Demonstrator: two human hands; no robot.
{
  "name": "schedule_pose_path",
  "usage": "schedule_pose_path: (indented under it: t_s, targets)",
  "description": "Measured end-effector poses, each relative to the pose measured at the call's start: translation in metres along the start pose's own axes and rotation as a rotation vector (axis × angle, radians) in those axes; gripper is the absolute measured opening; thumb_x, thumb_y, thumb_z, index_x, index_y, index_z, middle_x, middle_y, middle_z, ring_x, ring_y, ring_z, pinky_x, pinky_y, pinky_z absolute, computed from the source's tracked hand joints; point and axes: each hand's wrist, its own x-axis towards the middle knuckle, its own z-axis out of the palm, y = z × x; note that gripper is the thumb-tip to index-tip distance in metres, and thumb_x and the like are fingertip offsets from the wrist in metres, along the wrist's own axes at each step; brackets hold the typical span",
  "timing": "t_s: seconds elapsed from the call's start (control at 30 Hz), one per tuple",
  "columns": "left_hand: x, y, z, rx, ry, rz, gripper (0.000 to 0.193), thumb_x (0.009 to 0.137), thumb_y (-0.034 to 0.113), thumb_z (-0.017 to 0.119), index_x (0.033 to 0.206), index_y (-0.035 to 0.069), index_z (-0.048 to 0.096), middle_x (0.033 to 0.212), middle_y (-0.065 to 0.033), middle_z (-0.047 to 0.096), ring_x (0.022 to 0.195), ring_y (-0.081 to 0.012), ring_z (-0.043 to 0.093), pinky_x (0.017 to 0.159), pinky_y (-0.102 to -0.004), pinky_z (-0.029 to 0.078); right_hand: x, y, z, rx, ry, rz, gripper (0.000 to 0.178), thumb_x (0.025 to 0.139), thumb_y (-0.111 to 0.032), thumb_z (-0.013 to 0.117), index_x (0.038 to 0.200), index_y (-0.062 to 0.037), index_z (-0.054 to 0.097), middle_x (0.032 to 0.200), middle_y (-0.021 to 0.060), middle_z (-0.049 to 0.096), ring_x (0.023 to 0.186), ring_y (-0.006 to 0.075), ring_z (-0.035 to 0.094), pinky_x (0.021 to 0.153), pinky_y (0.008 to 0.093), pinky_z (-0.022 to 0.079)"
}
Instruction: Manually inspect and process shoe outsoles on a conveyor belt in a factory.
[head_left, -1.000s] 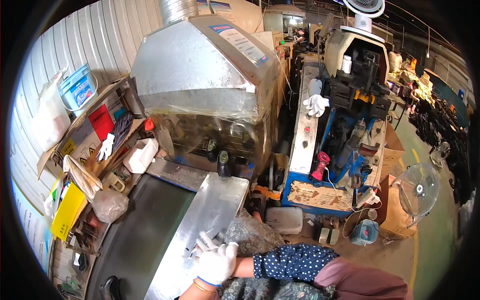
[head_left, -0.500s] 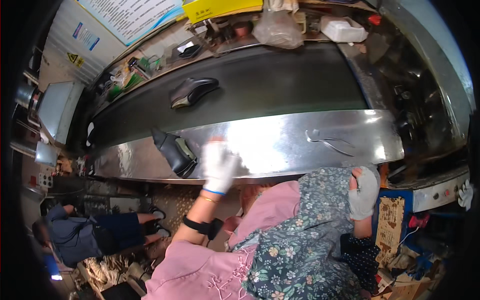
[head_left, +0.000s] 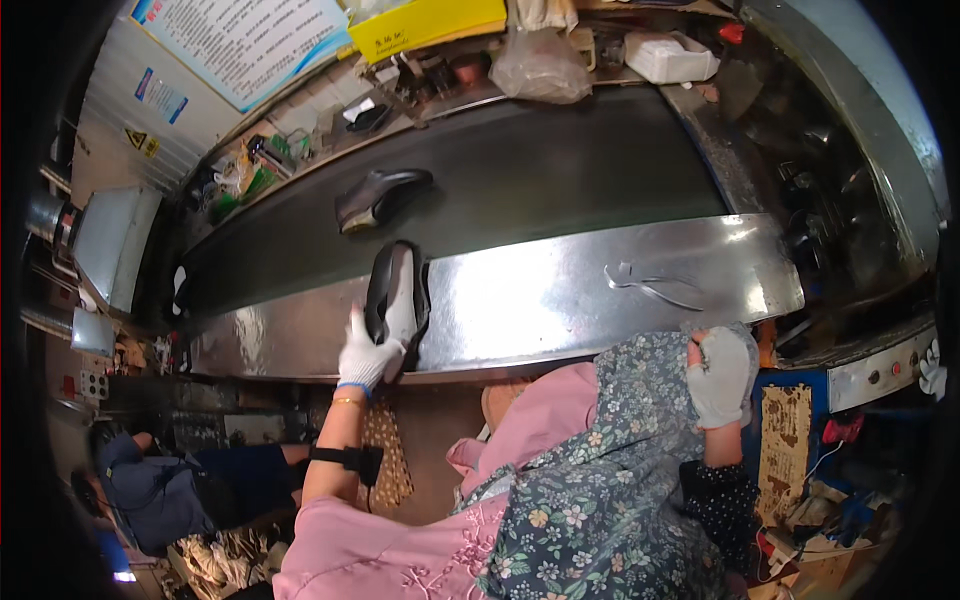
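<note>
A black shoe (head_left: pixel 402 300), its pale grey sole side showing, lies tilted on the shiny metal ledge (head_left: pixel 540 300), toe pointing away from me. My left hand (head_left: pixel 368 352), in a white glove, grips it at the near end, its thumb stretched along the shoe's left side. Against the floral apron over my lap rests my right hand (head_left: pixel 718 375), also gloved, with its bare fingertips curled in; whatever may be in it is hidden. Metal pliers (head_left: pixel 655 285) lie on the ledge, touched by neither hand. Farther off, a second dark shoe (head_left: pixel 380 198) sits on the dark belt (head_left: pixel 560 165).
Along the back shelf stand a yellow box (head_left: pixel 425 28), a clear plastic bag (head_left: pixel 542 68) and a white foam container (head_left: pixel 670 57). A control panel (head_left: pixel 880 375) is at the right. A person (head_left: pixel 190 480) in dark clothes is at the lower left.
My left hand has moved left and taken hold of the near shoe. That shoe has been turned and shifted right, its sole side now in view. My right hand stays on the apron.
</note>
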Motion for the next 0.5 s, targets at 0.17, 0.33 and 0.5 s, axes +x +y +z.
schedule_pose_path:
  t_s: [0.17, 0.33, 0.5]
  targets:
    - [-0.010, 0.007, 0.032, -0.707, -0.177, -0.262, 0.059, 0.072, 0.013, 0.075, 0.121, -0.002, 0.046, 0.105, -0.0148, 0.064, 0.089, -0.0225, 0.062, 0.083, -0.0346, 0.052, -0.005, 0.000, -0.014, 0.054, 0.046, 0.002, 0.008, 0.081, -0.006, 0.067, 0.089, -0.0027, 0.066, 0.086, 0.0146, 0.064, 0.084, 0.0355, 0.061, 0.075, 0.0433, 0.047]
    - [-0.086, 0.146, 0.017, -1.229, -0.450, -0.143, 0.078, 0.076, 0.003, 0.070, 0.144, -0.007, 0.034, 0.123, -0.0156, 0.060, 0.107, -0.0251, 0.061, 0.094, -0.0363, 0.049, 0.024, -0.031, -0.037, 0.587, -0.013, 0.290, 0.030, 0.088, -0.012, 0.068, 0.117, -0.0019, 0.066, 0.113, 0.0168, 0.069, 0.110, 0.0290, 0.064, 0.097, 0.0364, 0.048]
    - [-0.129, 0.258, -0.022, -0.778, -1.009, 0.756, 0.109, 0.076, 0.027, 0.085, 0.156, -0.003, 0.017, 0.145, -0.0240, 0.047, 0.136, -0.0268, 0.046, 0.111, -0.0338, 0.035, 0.044, -0.060, -0.113, 0.384, 0.233, 0.305, 0.040, 0.094, -0.014, 0.064, 0.132, -0.0036, 0.060, 0.118, 0.0172, 0.067, 0.114, 0.0246, 0.061, 0.099, 0.0331, 0.046]
